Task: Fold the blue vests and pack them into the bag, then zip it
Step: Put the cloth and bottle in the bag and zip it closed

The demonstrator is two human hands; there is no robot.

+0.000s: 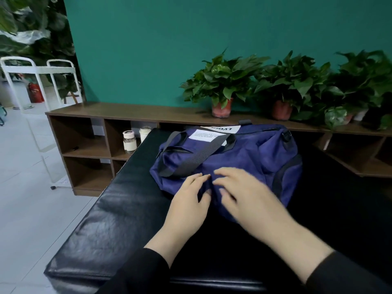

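Bench point(110, 225): black padded, runs lower left to ctr of frame.
Bag point(250, 153): navy duffel, ctr-right on bench, looks closed; gray strap point(197, 157) lies across top.
My L hand point(191, 200): fingers straight, close together, resting on bag's near side.
My R hand point(244, 194): blurred; fingers spread on bag fabric, tips near L fingertips.

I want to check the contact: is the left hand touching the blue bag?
Touching. In the head view the left hand lies on the near side of the blue bag, its fingers resting straight on the fabric.
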